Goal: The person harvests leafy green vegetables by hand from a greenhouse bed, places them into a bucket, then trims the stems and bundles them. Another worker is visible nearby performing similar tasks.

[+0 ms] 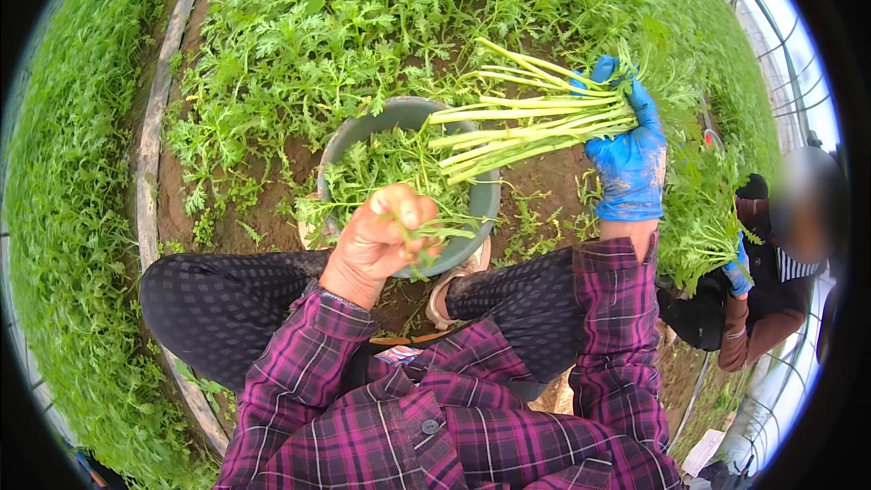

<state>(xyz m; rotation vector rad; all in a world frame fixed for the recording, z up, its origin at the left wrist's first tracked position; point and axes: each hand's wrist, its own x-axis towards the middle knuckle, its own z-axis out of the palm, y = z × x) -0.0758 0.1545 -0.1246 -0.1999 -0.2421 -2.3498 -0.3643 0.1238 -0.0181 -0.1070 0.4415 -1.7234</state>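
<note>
My right hand (627,150), in a blue glove smeared with soil, grips a bunch of leafy greens (537,119). The pale cut stems point left and the feathery leaves spread out to the right behind the glove. My bare left hand (388,235) is closed around small leafy sprigs (435,235) above the near rim of a grey-green bucket (486,201). Loose green trimmings (381,163) lie inside the bucket, which stands on the soil between my feet. The stem ends hang over the bucket's right side.
Dense leafy plants (354,20) grow ahead of me. A weathered wooden board (153,136) edges the bed on the left, with more greens beyond it. At right, a co-worker (755,306) with a blue glove holds another bunch (714,245), beside the greenhouse frame (789,54).
</note>
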